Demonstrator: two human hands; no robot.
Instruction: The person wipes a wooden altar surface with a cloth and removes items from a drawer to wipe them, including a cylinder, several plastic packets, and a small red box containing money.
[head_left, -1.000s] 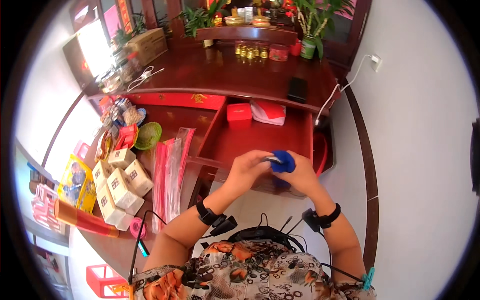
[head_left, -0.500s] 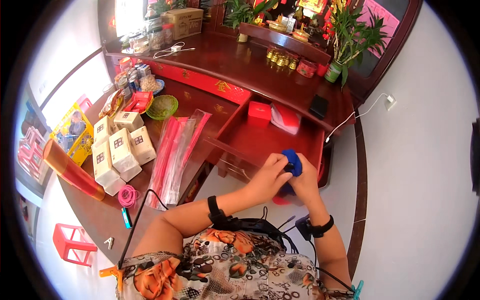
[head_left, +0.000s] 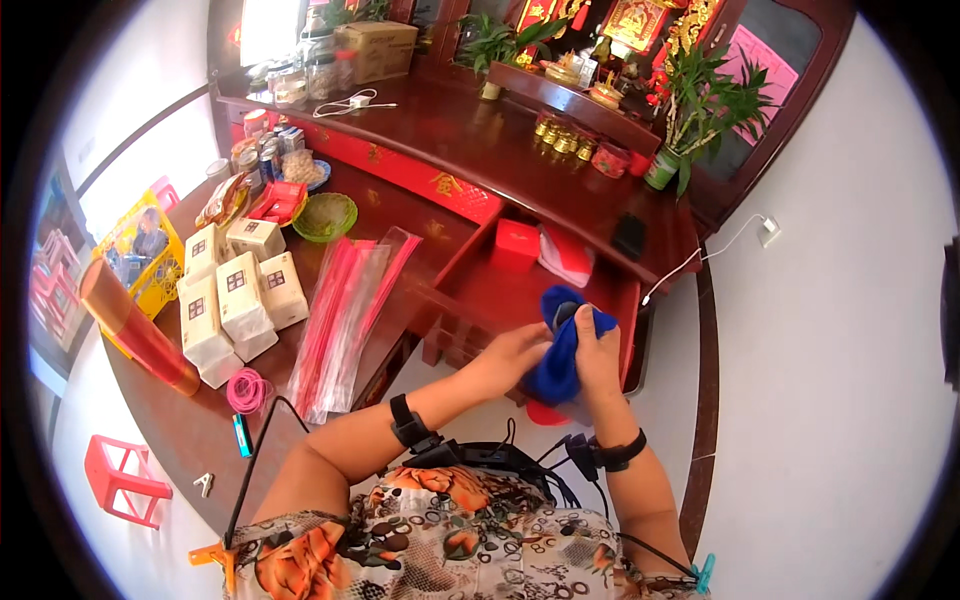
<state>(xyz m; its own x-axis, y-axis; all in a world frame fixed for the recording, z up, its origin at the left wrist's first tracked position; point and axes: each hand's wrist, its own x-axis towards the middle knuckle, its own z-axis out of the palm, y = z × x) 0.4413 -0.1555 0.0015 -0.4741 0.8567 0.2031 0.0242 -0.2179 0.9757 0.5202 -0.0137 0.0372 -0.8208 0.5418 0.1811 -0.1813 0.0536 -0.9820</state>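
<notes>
A blue cloth [head_left: 562, 350] hangs bunched between both hands, over the open red drawer [head_left: 470, 290] of a dark wooden cabinet. My left hand [head_left: 512, 355] grips the cloth from the left side. My right hand [head_left: 597, 355] pinches its upper edge from the right, fingers closed. Inside the drawer lie a small red box [head_left: 517, 244] and a folded red and white packet [head_left: 566, 256].
On the table to the left lie long clear bags of red sticks [head_left: 345, 310], several white paper packets [head_left: 240, 300], a pink coil [head_left: 247, 390], a green bowl [head_left: 325, 216] and a red tube [head_left: 135, 330]. A black phone [head_left: 629, 235] lies on the cabinet top. A red stool [head_left: 120, 480] stands below.
The view has swung left and down. The blue cloth has come further out and now hangs longer between my hands, which stay over the drawer.
</notes>
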